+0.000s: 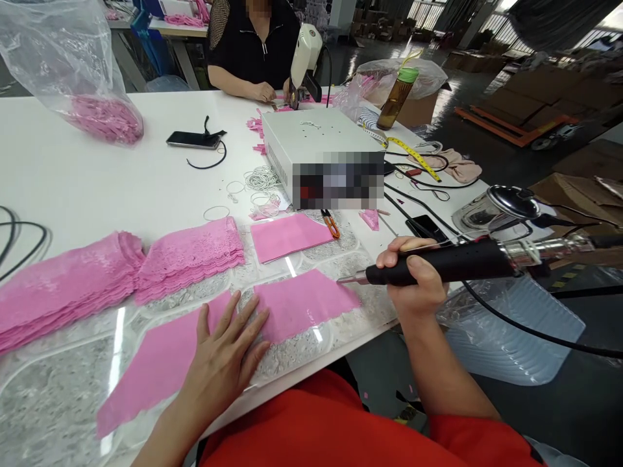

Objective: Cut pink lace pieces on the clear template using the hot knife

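Left hand splayed on pink fabric below centre, the right hand, gripping the black tool, should glide lightly.

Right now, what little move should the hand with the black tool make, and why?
Maybe the right hand could slide the black tool along the slanted edge of the pink piece: the tool's tip is at that edge, and the left hand lies flat with fingertips over the piece's opposite end.

Blurry squares hide the box's front. The left edge cuts off the pink pile. The left hand hides some cloth.
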`<state>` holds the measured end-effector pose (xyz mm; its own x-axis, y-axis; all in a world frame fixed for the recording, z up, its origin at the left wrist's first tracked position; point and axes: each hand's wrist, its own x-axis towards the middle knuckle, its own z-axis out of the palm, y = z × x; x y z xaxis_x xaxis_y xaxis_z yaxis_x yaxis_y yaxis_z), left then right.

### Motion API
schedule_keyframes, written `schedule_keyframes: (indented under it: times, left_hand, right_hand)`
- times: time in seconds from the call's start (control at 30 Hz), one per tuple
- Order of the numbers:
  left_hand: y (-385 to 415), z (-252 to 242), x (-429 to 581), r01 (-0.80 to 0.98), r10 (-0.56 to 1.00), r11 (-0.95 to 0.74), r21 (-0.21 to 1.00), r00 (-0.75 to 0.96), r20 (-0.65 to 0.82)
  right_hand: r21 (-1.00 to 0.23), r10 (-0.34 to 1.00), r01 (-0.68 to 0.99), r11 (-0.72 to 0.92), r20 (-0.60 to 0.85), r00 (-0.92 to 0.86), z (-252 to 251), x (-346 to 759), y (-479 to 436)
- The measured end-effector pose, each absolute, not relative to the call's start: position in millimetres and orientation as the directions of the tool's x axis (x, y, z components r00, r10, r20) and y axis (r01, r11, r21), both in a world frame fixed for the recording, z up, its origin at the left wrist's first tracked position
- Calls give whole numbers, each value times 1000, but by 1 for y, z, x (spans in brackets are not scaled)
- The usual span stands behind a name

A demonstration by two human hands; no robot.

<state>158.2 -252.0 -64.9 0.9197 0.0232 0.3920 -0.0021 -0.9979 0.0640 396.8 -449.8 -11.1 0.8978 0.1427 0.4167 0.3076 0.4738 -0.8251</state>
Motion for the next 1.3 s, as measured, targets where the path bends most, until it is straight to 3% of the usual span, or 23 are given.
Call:
schedule_keyframes:
  times: [0.57, 0.83, 1.3]
  left_hand:
    - [-251, -64, 159, -12, 10, -998, 55, 919, 395]
    - [-250, -66, 160, -24, 1, -998, 57, 914, 405]
    - [-250, -67, 159, -12, 18, -997, 73, 917, 398]
  right_hand:
    - [-838, 178, 316, 444, 428, 886, -10, 393, -461]
    - [-836, 99, 344, 427, 421, 901, -5, 396, -480]
    - [-845, 156, 344, 409, 437, 886, -8, 392, -483]
